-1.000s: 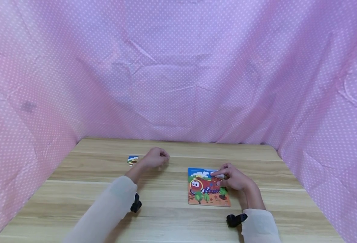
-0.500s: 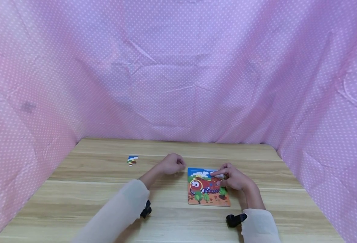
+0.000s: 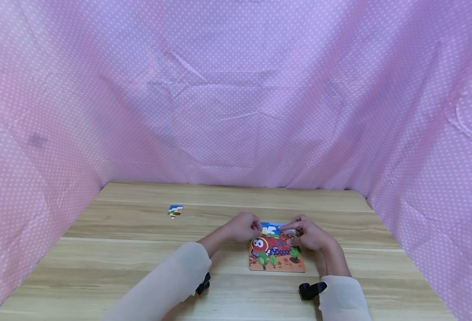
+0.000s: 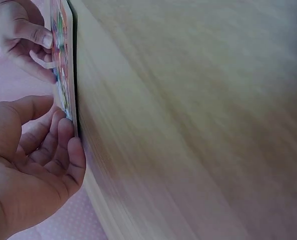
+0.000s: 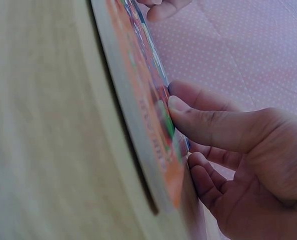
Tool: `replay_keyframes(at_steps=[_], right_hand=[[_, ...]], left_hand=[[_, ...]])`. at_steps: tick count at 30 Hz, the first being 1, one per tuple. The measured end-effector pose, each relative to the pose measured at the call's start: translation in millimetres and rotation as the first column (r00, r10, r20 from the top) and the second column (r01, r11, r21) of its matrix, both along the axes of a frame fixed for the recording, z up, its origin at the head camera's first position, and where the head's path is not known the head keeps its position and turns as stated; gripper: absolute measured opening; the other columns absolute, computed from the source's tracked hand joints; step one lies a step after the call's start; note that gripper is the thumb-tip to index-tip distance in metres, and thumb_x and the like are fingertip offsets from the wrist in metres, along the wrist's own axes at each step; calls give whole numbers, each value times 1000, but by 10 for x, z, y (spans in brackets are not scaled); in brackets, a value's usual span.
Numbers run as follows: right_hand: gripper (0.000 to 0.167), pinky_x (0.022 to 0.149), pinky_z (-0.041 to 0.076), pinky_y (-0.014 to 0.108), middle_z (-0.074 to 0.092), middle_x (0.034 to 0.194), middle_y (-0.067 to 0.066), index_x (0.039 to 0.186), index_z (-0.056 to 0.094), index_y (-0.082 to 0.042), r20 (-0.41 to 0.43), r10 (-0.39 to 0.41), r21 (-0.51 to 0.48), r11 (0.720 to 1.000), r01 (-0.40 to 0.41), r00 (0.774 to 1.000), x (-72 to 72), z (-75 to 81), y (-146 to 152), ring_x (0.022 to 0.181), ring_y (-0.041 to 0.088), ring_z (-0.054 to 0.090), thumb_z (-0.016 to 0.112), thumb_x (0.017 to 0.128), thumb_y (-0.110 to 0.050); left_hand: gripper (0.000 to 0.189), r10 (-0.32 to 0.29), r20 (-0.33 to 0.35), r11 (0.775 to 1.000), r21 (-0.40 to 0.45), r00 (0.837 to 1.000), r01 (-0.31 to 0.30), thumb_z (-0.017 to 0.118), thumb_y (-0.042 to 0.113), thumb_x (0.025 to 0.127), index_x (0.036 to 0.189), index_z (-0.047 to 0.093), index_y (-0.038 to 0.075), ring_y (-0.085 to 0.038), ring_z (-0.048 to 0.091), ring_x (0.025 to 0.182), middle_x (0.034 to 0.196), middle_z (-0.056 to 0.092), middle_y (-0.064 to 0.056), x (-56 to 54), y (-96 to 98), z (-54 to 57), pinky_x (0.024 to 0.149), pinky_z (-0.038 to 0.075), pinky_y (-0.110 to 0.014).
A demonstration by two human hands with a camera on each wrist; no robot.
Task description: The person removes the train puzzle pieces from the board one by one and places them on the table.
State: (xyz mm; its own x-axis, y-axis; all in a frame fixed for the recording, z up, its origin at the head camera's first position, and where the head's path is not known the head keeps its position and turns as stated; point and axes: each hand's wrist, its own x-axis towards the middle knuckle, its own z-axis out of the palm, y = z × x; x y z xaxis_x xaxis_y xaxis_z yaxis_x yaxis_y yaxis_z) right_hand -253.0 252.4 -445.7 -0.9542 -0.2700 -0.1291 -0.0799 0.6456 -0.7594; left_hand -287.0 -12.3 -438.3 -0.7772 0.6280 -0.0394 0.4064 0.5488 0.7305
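Observation:
A square jigsaw puzzle [image 3: 278,263] with a red cartoon train lies on the table, right of centre. My left hand [image 3: 245,226] is at its far left corner, covering part of the sky. In the left wrist view, the left fingers [image 4: 63,150] are loosely curled right at the puzzle's edge, thumb apart from them, and no piece shows between. My right hand [image 3: 309,235] rests on the puzzle's right side. Its thumb [image 5: 198,122] and extended index finger press the picture's surface, while the other fingers lie by the edge.
A small patch of jigsaw pieces [image 3: 175,211], blue, white, green and brown, lies at the table's back left. Pink dotted cloth [image 3: 236,111] hangs around the back and sides of the wooden table [image 3: 99,267]. Black wrist cameras [image 3: 311,291] sit below both hands.
My left hand has moved right and nearer, from close by the loose pieces to the puzzle's far left corner. The right hand and the puzzle stay in place.

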Motion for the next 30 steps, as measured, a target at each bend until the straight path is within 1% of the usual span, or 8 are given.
replay_keyframes(at_steps=[6, 12, 18, 26, 30], right_hand=[[33, 84, 37, 38, 45, 125, 11, 122, 77, -18, -3, -7, 26, 1000, 7, 1000, 7, 2, -12, 106, 29, 41, 75, 92, -4], [34, 83, 37, 39, 46, 127, 10, 122, 76, -21, 8, -25, 26, 999, 25, 1000, 4, 9, -19, 104, 28, 41, 75, 92, -5], [35, 82, 36, 39, 44, 128, 11, 122, 76, -20, 4, -35, 23, 999, 35, 999, -4, 13, -18, 102, 28, 40, 75, 92, -3], [36, 87, 37, 41, 46, 132, 11, 123, 74, -21, -5, -36, 25, 999, 36, 999, 4, 18, -13, 107, 29, 40, 76, 91, -5], [36, 92, 38, 45, 46, 133, 12, 121, 74, -22, -6, -41, 32, 999, 41, 999, 13, 11, -9, 109, 29, 42, 76, 91, -4]], left_hand=[[4, 26, 10, 999, -23, 1000, -26, 72, 10, 95, 93, 69, 9, -10, 56, 72, 81, 62, 1, -7, 57, 7, 67, 47, -23], [8, 46, 6, 997, -57, 999, -45, 76, 11, 92, 93, 68, 10, -11, 56, 74, 82, 61, 1, -16, 81, 3, 68, 48, -24], [15, 80, 9, 995, -68, 997, -79, 81, 19, 90, 90, 67, 13, -11, 55, 75, 82, 61, 1, -21, 105, -4, 69, 47, -24], [21, 103, -11, 990, -92, 995, -103, 81, 25, 90, 88, 64, 13, -10, 53, 69, 78, 58, 1, -23, 165, -26, 62, 45, -23], [23, 113, -12, 986, -118, 994, -114, 82, 26, 89, 88, 64, 13, -10, 55, 68, 79, 59, 1, -27, 196, -37, 59, 46, -23]])
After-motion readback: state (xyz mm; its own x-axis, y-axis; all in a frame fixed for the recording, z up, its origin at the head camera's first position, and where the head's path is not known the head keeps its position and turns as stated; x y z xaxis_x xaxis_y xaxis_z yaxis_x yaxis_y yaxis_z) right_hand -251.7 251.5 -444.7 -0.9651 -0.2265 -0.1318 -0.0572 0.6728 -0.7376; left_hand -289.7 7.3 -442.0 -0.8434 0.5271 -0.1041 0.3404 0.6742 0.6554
